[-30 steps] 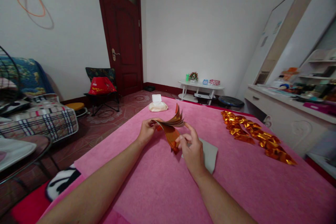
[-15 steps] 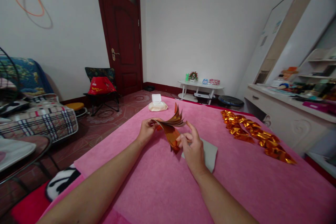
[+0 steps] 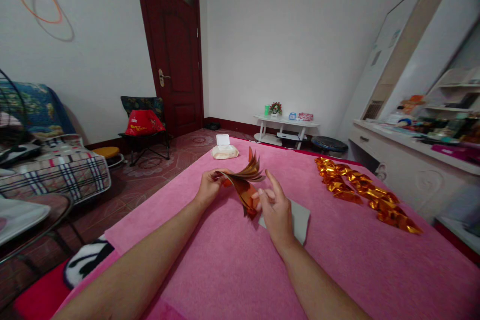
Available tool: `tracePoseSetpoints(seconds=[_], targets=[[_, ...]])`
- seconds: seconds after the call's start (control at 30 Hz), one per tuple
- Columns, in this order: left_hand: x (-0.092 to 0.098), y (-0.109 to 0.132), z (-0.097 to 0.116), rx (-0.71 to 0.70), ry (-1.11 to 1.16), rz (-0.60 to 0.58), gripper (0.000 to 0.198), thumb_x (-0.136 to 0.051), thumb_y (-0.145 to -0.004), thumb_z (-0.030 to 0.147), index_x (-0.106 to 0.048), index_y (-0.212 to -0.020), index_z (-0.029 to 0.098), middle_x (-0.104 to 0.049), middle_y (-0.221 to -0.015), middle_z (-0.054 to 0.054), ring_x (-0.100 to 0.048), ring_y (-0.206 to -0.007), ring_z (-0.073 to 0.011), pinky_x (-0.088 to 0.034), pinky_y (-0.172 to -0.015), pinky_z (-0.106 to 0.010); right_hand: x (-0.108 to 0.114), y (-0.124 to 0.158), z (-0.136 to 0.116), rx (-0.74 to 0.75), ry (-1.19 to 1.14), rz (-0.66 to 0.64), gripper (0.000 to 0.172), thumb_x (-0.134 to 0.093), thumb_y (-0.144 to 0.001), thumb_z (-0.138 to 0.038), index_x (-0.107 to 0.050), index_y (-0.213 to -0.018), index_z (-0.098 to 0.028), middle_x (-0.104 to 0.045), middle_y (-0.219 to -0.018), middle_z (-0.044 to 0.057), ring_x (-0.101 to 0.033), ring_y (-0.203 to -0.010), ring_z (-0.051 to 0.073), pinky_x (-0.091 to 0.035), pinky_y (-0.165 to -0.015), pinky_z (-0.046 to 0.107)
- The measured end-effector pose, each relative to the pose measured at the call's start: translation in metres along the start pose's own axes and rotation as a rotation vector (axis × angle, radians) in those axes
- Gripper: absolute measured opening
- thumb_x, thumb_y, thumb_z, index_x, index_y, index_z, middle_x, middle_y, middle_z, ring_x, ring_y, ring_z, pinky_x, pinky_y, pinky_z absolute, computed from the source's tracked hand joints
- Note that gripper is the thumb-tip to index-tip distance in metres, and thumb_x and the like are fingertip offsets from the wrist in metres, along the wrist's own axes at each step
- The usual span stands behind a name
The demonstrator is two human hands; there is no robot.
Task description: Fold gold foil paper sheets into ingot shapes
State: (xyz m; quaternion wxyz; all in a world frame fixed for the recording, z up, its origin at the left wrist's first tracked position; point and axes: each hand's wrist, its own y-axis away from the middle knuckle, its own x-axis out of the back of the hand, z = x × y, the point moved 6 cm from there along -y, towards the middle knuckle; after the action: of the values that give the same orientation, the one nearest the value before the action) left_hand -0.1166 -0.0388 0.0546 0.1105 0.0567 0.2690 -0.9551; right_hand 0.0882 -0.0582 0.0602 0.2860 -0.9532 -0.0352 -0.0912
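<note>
A stack of orange-gold foil paper sheets (image 3: 244, 186) is fanned out above the pink-covered table (image 3: 221, 270). My left hand (image 3: 210, 187) is closed on the stack's left end. At the lower right of the stack, my right hand (image 3: 275, 212) pinches some of the sheets with thumb and fingers, its index finger raised. Beneath my right hand a flat grey sheet or card (image 3: 301, 222) lies on the cloth, partly covered. Off to the right lie several folded shiny gold foil pieces (image 3: 352, 185), set in rows.
An opened pack of wipes (image 3: 225, 152) sits near the far left edge of the table. Beyond are a folding chair with a red bag (image 3: 145, 122), a low white table (image 3: 287, 121) and a round black stool (image 3: 329, 144). A cluttered white counter (image 3: 416, 146) stands at right.
Both hands stay in nearly the same place on the stack. The fanned sheets have shifted slightly, with more of them spread apart at the upper right.
</note>
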Motion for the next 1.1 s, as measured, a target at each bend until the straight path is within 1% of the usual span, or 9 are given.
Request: tracePoseSetpoints(seconds=[0.2, 0.5, 0.63, 0.7, 0.77, 0.97, 1.1], targets=[[0.0013, -0.0001, -0.0021, -0.012, 0.007, 0.002, 0.030, -0.077, -0.062, 0.037, -0.069, -0.071, 0.009, -0.064, -0.062, -0.004, -0.052, -0.053, -0.0111, -0.043, -0.051, -0.022, -0.0012, 0.0005, 0.0003, 0.003, -0.003, -0.015, 0.042, -0.044, -0.089, -0.025, -0.045, -0.130, -0.021, -0.066, -0.067, -0.002, -0.056, -0.047, 0.010, -0.048, -0.053, 0.022], [0.0065, -0.0017, -0.0067, -0.022, -0.010, 0.032, 0.025, -0.075, -0.065, 0.033, -0.070, -0.072, 0.009, -0.064, -0.062, -0.004, -0.054, -0.053, -0.0116, -0.043, -0.052, -0.022, -0.0006, 0.0026, 0.0044, 0.013, -0.026, 0.034, 0.031, -0.048, -0.086, -0.021, -0.052, -0.116, -0.021, -0.066, -0.065, -0.002, -0.060, -0.049, 0.012, -0.050, -0.054, 0.023], [0.0072, -0.0022, -0.0079, -0.018, -0.012, 0.037, 0.023, -0.076, -0.064, 0.031, -0.070, -0.072, 0.010, -0.065, -0.062, -0.003, -0.054, -0.052, -0.0115, -0.043, -0.052, -0.022, 0.0014, 0.0025, 0.0047, 0.011, -0.062, 0.062, 0.019, -0.050, -0.086, -0.022, -0.055, -0.104, -0.020, -0.066, -0.066, -0.001, -0.062, -0.051, 0.012, -0.051, -0.053, 0.023], [0.0076, -0.0025, -0.0081, -0.015, -0.013, 0.040, 0.022, -0.076, -0.064, 0.029, -0.070, -0.072, 0.010, -0.065, -0.061, -0.003, -0.054, -0.052, -0.0119, -0.043, -0.052, -0.022, 0.0022, 0.0024, 0.0043, 0.012, -0.086, 0.068, 0.012, -0.051, -0.085, -0.023, -0.056, -0.095, -0.020, -0.066, -0.067, -0.001, -0.062, -0.052, 0.013, -0.051, -0.051, 0.023], [0.0082, -0.0028, -0.0081, -0.013, -0.014, 0.045, 0.021, -0.075, -0.064, 0.029, -0.070, -0.072, 0.010, -0.065, -0.061, -0.003, -0.054, -0.052, -0.0122, -0.043, -0.052, -0.022, 0.0028, 0.0023, 0.0035, 0.015, -0.094, 0.073, 0.008, -0.052, -0.085, -0.024, -0.056, -0.090, -0.019, -0.066, -0.068, 0.000, -0.063, -0.052, 0.013, -0.051, -0.050, 0.023], [0.0086, -0.0029, -0.0076, -0.015, -0.024, 0.049, 0.019, -0.075, -0.064, 0.026, -0.070, -0.073, 0.010, -0.065, -0.061, -0.003, -0.054, -0.052, -0.0113, -0.042, -0.052, -0.021, 0.0036, 0.0033, 0.0033, 0.025, -0.094, 0.091, 0.003, -0.055, -0.083, -0.022, -0.054, -0.084, -0.020, -0.066, -0.067, -0.001, -0.063, -0.053, 0.013, -0.051, -0.052, 0.023], [0.0077, -0.0025, -0.0067, -0.016, -0.023, 0.043, 0.020, -0.076, -0.063, 0.027, -0.070, -0.072, 0.010, -0.064, -0.058, -0.002, -0.053, -0.051, -0.0111, -0.042, -0.051, -0.021, 0.0046, 0.0039, 0.0035, 0.053, -0.037, 0.096, 0.002, -0.056, -0.083, -0.023, -0.055, -0.082, -0.021, -0.065, -0.067, -0.001, -0.061, -0.056, 0.013, -0.050, -0.054, 0.023]])
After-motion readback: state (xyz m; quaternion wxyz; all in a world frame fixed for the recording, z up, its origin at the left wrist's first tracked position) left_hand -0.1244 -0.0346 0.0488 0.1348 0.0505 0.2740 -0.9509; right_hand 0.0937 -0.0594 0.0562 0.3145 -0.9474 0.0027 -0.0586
